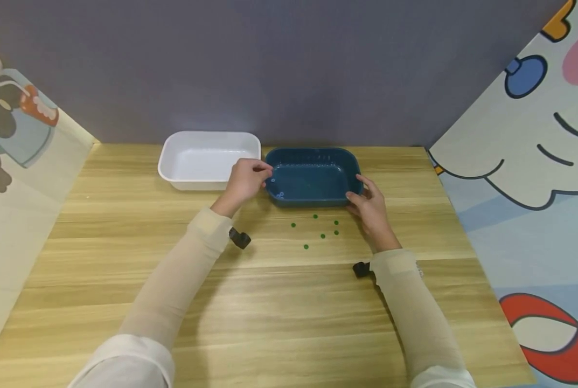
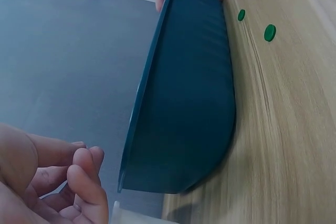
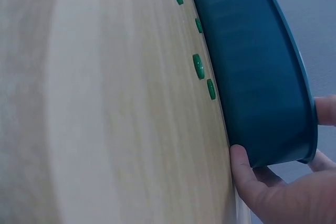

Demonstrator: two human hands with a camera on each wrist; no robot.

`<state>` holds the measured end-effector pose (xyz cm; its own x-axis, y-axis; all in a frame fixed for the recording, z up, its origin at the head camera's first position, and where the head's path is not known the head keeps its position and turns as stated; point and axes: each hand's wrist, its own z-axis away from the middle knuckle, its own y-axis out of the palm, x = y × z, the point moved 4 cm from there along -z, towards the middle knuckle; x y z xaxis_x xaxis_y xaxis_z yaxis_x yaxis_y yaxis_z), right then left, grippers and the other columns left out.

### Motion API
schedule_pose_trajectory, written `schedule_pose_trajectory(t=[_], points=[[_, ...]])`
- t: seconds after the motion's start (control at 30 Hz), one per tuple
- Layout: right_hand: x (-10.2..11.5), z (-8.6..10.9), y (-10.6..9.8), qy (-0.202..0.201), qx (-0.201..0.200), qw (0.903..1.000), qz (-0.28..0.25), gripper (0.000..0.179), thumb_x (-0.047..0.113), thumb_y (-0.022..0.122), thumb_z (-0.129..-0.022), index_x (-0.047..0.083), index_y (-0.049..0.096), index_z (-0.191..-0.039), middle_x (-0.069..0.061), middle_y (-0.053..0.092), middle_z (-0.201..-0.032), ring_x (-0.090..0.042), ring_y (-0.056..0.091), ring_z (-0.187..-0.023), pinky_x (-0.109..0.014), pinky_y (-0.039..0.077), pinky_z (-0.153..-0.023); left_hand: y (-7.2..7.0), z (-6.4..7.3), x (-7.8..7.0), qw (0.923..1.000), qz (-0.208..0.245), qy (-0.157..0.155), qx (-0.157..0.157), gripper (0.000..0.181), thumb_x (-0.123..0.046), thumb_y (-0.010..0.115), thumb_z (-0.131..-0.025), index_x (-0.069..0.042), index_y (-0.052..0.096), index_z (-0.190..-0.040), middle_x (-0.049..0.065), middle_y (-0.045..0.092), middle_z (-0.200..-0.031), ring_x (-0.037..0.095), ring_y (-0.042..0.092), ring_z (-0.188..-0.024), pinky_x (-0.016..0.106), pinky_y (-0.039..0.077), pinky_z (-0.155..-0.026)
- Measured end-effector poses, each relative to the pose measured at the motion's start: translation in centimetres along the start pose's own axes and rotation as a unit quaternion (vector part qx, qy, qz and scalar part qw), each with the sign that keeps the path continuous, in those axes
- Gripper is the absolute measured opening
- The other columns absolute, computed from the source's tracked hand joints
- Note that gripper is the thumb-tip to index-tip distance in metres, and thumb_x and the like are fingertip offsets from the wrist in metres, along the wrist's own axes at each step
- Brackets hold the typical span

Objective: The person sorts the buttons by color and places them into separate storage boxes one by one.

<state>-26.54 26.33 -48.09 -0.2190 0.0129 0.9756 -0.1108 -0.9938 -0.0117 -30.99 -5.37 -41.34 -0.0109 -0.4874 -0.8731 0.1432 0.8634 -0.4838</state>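
Note:
A dark blue tray (image 1: 313, 203) stands on the wooden table near the back partition. Its right front corner is held by my right hand (image 1: 370, 209), with the thumb low on the wall (image 3: 241, 163) and other fingers up at the rim. My left hand (image 1: 246, 180) hovers at the tray's left end, fingers curled and fingertips close together; the left wrist view shows a gap between them and the tray. Nothing shows between those fingertips. Several small green discs (image 1: 322, 236) lie scattered on the table before the tray. Small pale blue ring shapes (image 1: 280, 195) show inside its left end.
A white tray (image 1: 172, 181) sits just left of the blue one, partly behind my left hand. The grey partition (image 1: 289, 75) rises along the table's back edge. Cartoon-printed panels (image 1: 536, 215) flank both sides. Black wrist cameras (image 1: 241, 238) jut from both sleeves over the table.

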Motion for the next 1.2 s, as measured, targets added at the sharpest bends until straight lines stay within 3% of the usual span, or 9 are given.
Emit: schedule_pose_trajectory(t=[0.3,0.5,0.7,1.0,1.2], points=[[0.2,0.2,0.0,0.003,0.003,1.0,-0.006,0.068,0.007,0.062,-0.099,0.023,0.034,-0.158,-0.022,0.025,-0.156,-0.025,0.052,-0.118,-0.049,0.048,-0.103,-1.2,1.0,0.4,0.9996,-0.001,0.013,-0.026,0.017,-0.009,0.066,-0.097,0.003,0.076,-0.105,0.017,0.074,-0.095,0.039,0.069,-0.084,0.023,0.05,-0.063],[0.3,0.3,0.0,0.006,0.008,0.9999,-0.012,0.069,0.005,0.061,-0.099,0.022,0.031,-0.16,-0.022,0.024,-0.157,-0.032,0.045,-0.13,-0.05,0.046,-0.105,-2.1,2.1,0.8,0.9996,-0.012,0.008,-0.023,0.017,-0.01,0.065,-0.098,0.002,0.076,-0.103,0.02,0.073,-0.101,0.038,0.071,-0.085,0.024,0.053,-0.062],[0.4,0.4,0.1,0.007,0.003,0.9999,-0.013,0.068,0.005,0.062,-0.099,0.022,0.034,-0.159,-0.023,0.027,-0.155,-0.03,0.048,-0.126,-0.05,0.047,-0.104,-3.4,3.6,1.6,0.9994,-0.025,-0.005,-0.025,0.016,-0.01,0.066,-0.098,0.002,0.076,-0.103,0.016,0.073,-0.099,0.034,0.071,-0.081,0.026,0.053,-0.062],[0.2,0.3,0.0,0.004,0.003,1.0,0.0,0.065,0.009,0.062,-0.1,0.024,0.036,-0.157,-0.022,0.025,-0.156,-0.031,0.048,-0.128,-0.049,0.048,-0.103,-4.4,5.5,3.2,0.9989,-0.041,-0.023,0.0,0.018,-0.012,0.063,-0.1,0.0,0.075,-0.107,0.014,0.072,-0.105,0.029,0.068,-0.08,0.032,0.054,-0.065],[0.1,0.2,0.0,0.003,0.007,1.0,0.003,0.065,0.009,0.061,-0.1,0.024,0.035,-0.158,-0.021,0.02,-0.158,-0.034,0.044,-0.133,-0.05,0.047,-0.103,-5.1,6.7,4.2,0.993,-0.112,-0.006,0.038,0.017,-0.01,0.063,-0.099,0.001,0.075,-0.105,0.014,0.072,-0.104,0.027,0.064,-0.088,0.04,0.053,-0.077]])
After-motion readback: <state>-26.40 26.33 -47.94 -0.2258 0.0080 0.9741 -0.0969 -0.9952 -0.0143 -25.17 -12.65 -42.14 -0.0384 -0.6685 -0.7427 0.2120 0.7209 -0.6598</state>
